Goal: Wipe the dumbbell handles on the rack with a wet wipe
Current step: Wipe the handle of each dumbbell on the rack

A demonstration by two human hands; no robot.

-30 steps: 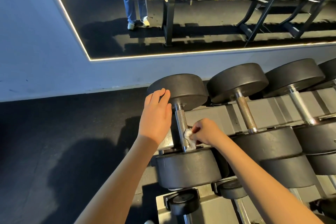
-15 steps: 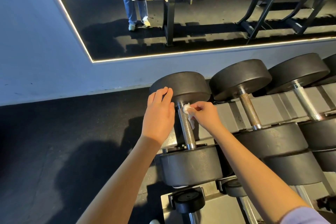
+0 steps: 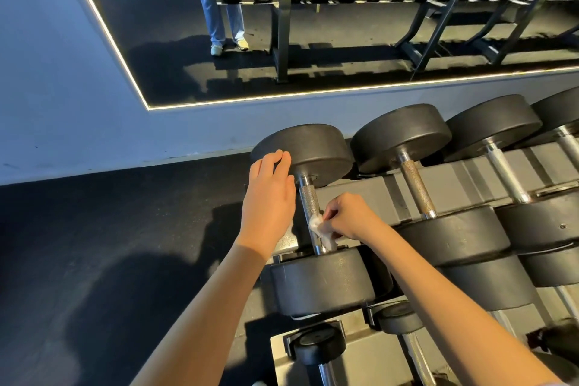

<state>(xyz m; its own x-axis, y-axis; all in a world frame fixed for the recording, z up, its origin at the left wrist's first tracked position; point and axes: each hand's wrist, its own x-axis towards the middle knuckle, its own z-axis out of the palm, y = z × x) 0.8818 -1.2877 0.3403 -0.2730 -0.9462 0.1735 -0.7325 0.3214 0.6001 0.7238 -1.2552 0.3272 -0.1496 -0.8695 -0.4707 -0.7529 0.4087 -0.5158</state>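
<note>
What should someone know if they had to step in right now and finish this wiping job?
Left hand: fingers straight, resting on the far weight of the leftmost dumbbell, seemingly steadying it.
Right hand: pinches the wet wipe against the near end of that dumbbell's handle.
Done: this handle is mid-wipe; how much of it is clean cannot be told.
Left: finish it, then do the next handle and the others to the right on the rack.
</note>
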